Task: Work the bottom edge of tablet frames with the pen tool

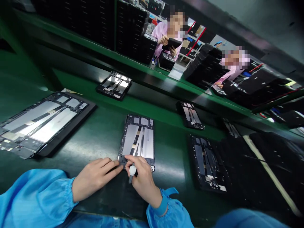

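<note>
A tablet's metal back frame lies on the green conveyor belt, with silver panels and dark strips inside. My left hand comes in from the left, its fingertips gripping the frame's near edge. My right hand holds a small white-handled tool with a grey shaft, right over that same edge. Both hands touch each other's fingertips there and hide the frame's near end. The tool's tip is hidden.
More open tablet frames lie on the belt at left, far, and right. Beyond a raised green rail, stacks of black panels stand. Two co-workers in pink sit across the line, one holding a dark tablet.
</note>
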Action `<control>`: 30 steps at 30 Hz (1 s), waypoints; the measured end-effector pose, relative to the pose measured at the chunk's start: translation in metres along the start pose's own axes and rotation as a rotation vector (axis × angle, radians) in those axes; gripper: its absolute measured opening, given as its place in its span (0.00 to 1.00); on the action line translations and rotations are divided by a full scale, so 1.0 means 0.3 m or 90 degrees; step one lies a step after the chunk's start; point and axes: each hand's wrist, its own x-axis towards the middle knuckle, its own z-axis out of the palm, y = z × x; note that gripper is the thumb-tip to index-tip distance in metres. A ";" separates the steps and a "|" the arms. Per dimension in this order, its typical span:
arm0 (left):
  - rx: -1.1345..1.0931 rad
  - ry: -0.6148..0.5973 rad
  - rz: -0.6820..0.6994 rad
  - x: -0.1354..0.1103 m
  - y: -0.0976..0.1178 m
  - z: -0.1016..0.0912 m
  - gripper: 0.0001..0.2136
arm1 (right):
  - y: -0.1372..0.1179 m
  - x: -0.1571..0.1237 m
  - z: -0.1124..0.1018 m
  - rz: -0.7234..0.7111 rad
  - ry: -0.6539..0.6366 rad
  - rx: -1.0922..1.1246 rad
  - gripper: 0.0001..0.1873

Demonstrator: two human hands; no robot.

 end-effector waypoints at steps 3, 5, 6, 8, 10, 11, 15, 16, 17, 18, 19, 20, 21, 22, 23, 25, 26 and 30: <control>0.008 0.000 0.013 -0.020 -0.011 -0.012 0.20 | 0.004 -0.005 0.000 -0.007 -0.002 -0.002 0.30; 0.025 -0.012 0.019 -0.024 -0.016 -0.021 0.21 | 0.004 -0.007 0.000 -0.009 -0.003 0.000 0.30; 0.035 -0.020 0.020 -0.024 -0.017 -0.025 0.22 | 0.004 -0.008 0.000 -0.006 -0.003 0.003 0.31; 0.047 -0.033 0.023 -0.026 -0.017 -0.028 0.23 | 0.003 -0.006 0.001 -0.001 -0.002 0.008 0.30; 0.047 -0.041 0.019 -0.026 -0.014 -0.027 0.24 | 0.003 -0.001 0.002 0.001 -0.005 0.010 0.29; 0.045 -0.045 0.017 -0.026 -0.011 -0.026 0.24 | 0.003 0.003 0.001 0.003 -0.008 0.009 0.29; 0.031 -0.045 -0.004 -0.025 0.001 -0.013 0.24 | 0.002 0.000 -0.023 0.014 0.001 0.033 0.21; 0.025 -0.039 -0.013 -0.024 0.006 -0.009 0.25 | 0.001 -0.009 -0.035 0.022 0.014 0.058 0.18; 0.019 -0.033 -0.024 -0.024 0.010 -0.005 0.25 | -0.001 -0.021 -0.049 0.033 0.029 0.090 0.16; 0.014 -0.028 -0.033 -0.023 0.016 -0.002 0.26 | -0.003 -0.035 -0.063 0.049 0.043 0.126 0.15; 0.011 -0.025 -0.040 -0.022 0.021 0.001 0.27 | -0.006 -0.051 -0.074 0.070 0.053 0.164 0.15; 0.008 -0.022 -0.046 -0.021 0.026 0.003 0.27 | -0.009 -0.067 -0.082 0.095 0.053 0.202 0.16; 0.007 -0.019 -0.050 -0.019 0.031 0.004 0.27 | -0.012 -0.081 -0.086 0.123 0.043 0.238 0.18; 0.004 -0.015 -0.053 -0.018 0.036 0.005 0.26 | -0.015 -0.092 -0.086 0.151 0.030 0.267 0.19; 0.000 -0.012 -0.056 -0.016 0.039 0.005 0.26 | -0.016 -0.101 -0.081 0.180 0.018 0.290 0.19; -0.006 -0.008 -0.059 -0.013 0.043 0.003 0.25 | -0.016 -0.110 -0.063 0.232 0.017 0.307 0.16; -0.008 -0.008 -0.061 -0.013 0.044 0.002 0.26 | -0.015 -0.111 -0.054 0.247 0.023 0.299 0.14; 0.003 -0.020 -0.045 -0.013 0.036 -0.002 0.25 | -0.008 -0.100 -0.035 0.220 0.025 0.232 0.07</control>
